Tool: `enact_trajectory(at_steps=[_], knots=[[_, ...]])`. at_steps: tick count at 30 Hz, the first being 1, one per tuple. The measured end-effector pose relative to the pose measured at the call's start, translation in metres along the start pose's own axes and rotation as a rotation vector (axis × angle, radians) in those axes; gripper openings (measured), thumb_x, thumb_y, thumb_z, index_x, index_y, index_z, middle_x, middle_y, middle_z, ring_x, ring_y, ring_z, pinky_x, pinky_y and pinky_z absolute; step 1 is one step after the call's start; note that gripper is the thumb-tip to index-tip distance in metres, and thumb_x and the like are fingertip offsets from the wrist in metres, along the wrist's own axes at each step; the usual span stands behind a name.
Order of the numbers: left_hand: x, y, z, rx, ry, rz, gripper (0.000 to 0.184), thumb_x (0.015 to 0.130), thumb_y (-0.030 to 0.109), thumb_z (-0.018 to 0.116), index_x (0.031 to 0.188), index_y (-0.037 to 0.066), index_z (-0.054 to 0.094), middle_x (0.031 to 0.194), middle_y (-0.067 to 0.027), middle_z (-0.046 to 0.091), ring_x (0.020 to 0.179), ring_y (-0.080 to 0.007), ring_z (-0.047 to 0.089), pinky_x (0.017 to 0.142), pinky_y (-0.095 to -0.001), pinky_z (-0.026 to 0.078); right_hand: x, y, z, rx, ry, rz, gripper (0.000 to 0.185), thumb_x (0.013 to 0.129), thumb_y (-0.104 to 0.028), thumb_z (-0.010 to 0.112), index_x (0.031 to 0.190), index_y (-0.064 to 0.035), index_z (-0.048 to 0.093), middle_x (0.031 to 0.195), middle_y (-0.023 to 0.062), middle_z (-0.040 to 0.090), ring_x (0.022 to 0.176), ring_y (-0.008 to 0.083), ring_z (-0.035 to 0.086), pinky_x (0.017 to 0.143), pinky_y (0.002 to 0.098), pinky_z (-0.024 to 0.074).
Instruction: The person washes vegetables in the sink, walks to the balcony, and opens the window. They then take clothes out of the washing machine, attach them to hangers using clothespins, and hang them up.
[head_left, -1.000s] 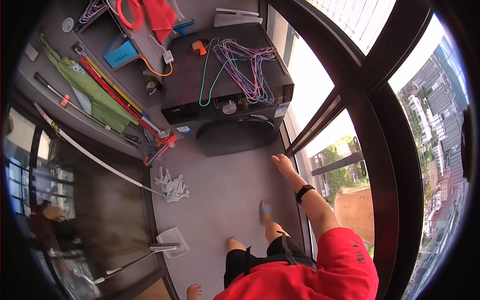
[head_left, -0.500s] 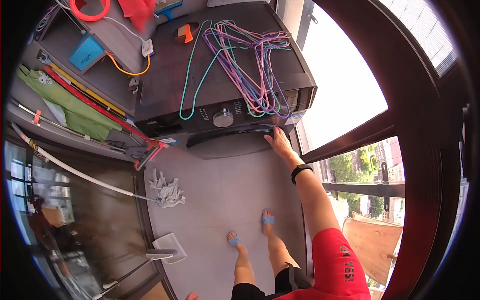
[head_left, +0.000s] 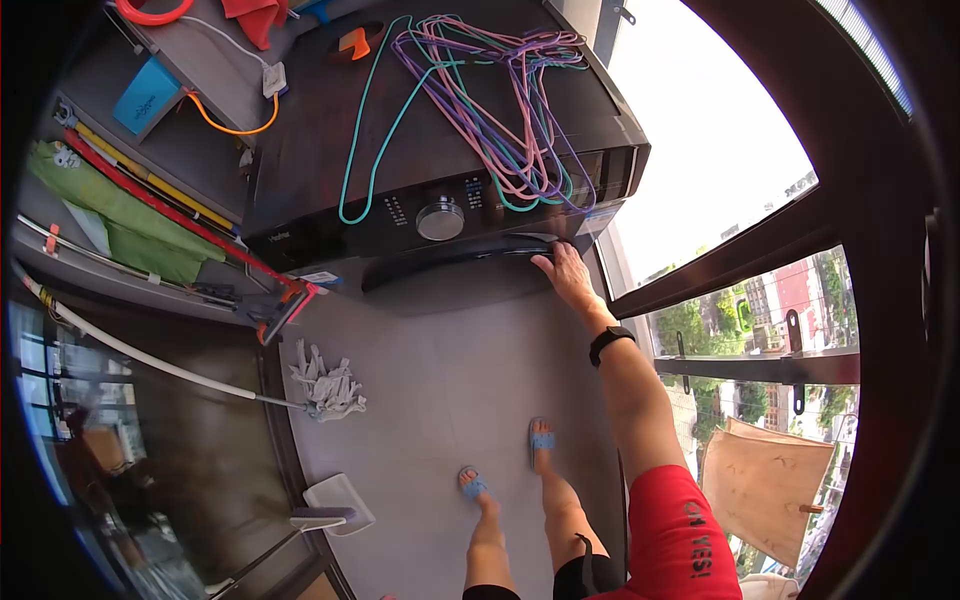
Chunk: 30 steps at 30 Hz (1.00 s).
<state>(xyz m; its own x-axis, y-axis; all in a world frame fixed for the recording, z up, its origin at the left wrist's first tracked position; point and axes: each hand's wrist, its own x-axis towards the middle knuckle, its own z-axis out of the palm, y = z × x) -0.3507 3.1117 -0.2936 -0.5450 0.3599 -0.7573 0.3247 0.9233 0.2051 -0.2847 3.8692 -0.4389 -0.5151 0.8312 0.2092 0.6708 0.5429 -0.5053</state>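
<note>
My right hand is at the right end of the black door of a washing machine. Its fingers lie against the door's upper edge, with the thumb spread to the left; no grip shows. A dark band circles that wrist. Above the door are a silver dial and a control panel. Tangled pink, purple and teal hangers lie on the machine's top. Of my left hand only a sliver shows at the bottom edge, its fingers hidden.
A grey mop head and a white dustpan rest on the floor at left. Poles and a green cloth line the left wall. At right is the window frame. My slippered feet are below.
My right hand has moved forward to the washing machine door and now touches its edge. The machine appears larger and closer. My left hand has nearly left the bottom of the view.
</note>
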Motion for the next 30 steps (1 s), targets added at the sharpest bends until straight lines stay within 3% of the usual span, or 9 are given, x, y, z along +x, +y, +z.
enact_trajectory(at_steps=[4,7,8,10,14,19,23,25,30], knots=[[0.083,0.014,0.003,-0.065,0.140,0.264,0.031,0.081,0.018,0.057,0.108,0.001,0.055,0.094,-0.0171,0.063,0.079,-0.0277,0.062,0.069,-0.0371,0.049,-0.081,-0.017,-0.013,0.037,-0.028,-0.024,0.047,0.082,-0.046,0.053,0.089,0.0005,0.053,0.086,0.0147,0.053,0.087,0.0318,0.051,0.075,0.0391,0.0426],[0.150,0.076,-0.020,-0.146,0.159,0.324,0.024,0.079,0.015,0.061,0.100,0.004,0.057,0.089,-0.0081,0.064,0.075,-0.0248,0.063,0.066,-0.0352,0.051,-0.181,-0.028,-0.030,0.510,-0.392,0.243,0.037,0.084,-0.035,0.056,0.098,-0.0012,0.058,0.099,0.0146,0.055,0.097,0.0310,0.053,0.083,0.0358,0.0422],[0.165,0.106,-0.040,-0.183,0.089,0.287,0.041,0.081,0.016,0.060,0.118,0.001,0.049,0.105,-0.0127,0.062,0.088,-0.0236,0.063,0.078,-0.0316,0.049,-0.214,-0.024,-0.025,0.490,-0.404,0.234,0.034,0.085,-0.033,0.056,0.098,-0.0023,0.060,0.102,0.0141,0.055,0.099,0.0305,0.053,0.085,0.0357,0.0425],[0.196,0.155,-0.062,-0.515,0.136,0.291,0.045,0.084,0.020,0.058,0.123,0.002,0.043,0.115,-0.0180,0.053,0.100,-0.0263,0.058,0.083,-0.0347,0.046,-0.255,-0.021,-0.015,0.491,-0.463,0.469,0.029,0.082,-0.027,0.060,0.098,-0.0023,0.059,0.104,0.0148,0.055,0.094,0.0316,0.056,0.082,0.0370,0.0453],[0.249,0.226,-0.111,-0.801,0.270,0.310,0.061,0.089,0.031,0.052,0.135,0.001,0.025,0.137,-0.0193,0.029,0.125,-0.0277,0.034,0.100,-0.0345,0.031,-0.276,0.024,0.046,0.175,-0.575,0.381,0.025,0.080,-0.023,0.062,0.095,-0.0037,0.058,0.096,0.0152,0.059,0.090,0.0324,0.057,0.079,0.0388,0.0460],[0.296,0.234,-0.161,-0.469,0.554,0.347,0.072,0.090,0.050,0.036,0.136,-0.003,0.020,0.140,-0.0231,0.023,0.130,-0.0350,0.022,0.106,-0.0379,0.020,-0.191,0.007,0.097,0.228,-0.573,0.219,0.023,0.080,-0.019,0.057,0.096,-0.0025,0.059,0.089,0.0156,0.062,0.086,0.0285,0.061,0.076,0.0348,0.0480],[0.322,0.197,-0.210,-0.422,0.656,0.368,0.060,0.094,0.041,0.032,0.136,0.000,0.021,0.137,-0.0210,0.031,0.128,-0.0325,0.029,0.102,-0.0352,0.027,-0.099,-0.019,0.134,0.220,-0.492,0.134,0.024,0.082,-0.021,0.056,0.096,-0.0013,0.058,0.076,0.0125,0.064,0.070,0.0281,0.063,0.068,0.0338,0.0490],[0.340,0.186,-0.227,-0.356,0.755,0.380,0.055,0.095,0.039,0.032,0.136,0.004,0.025,0.135,-0.0178,0.035,0.124,-0.0323,0.035,0.100,-0.0355,0.029,-0.045,-0.023,0.155,0.160,-0.464,0.086,0.027,0.081,-0.022,0.057,0.098,-0.0005,0.058,0.079,0.0142,0.063,0.075,0.0285,0.062,0.070,0.0347,0.0485],[0.376,0.172,-0.257,-0.227,0.874,0.399,0.051,0.095,0.035,0.032,0.135,0.004,0.028,0.136,-0.0151,0.035,0.125,-0.0296,0.034,0.101,-0.0349,0.028,0.064,-0.039,0.200,0.056,0.164,0.003,0.043,0.080,-0.028,0.060,0.113,-0.0021,0.049,0.112,0.0188,0.051,0.098,0.0354,0.054,0.082,0.0390,0.0445]])
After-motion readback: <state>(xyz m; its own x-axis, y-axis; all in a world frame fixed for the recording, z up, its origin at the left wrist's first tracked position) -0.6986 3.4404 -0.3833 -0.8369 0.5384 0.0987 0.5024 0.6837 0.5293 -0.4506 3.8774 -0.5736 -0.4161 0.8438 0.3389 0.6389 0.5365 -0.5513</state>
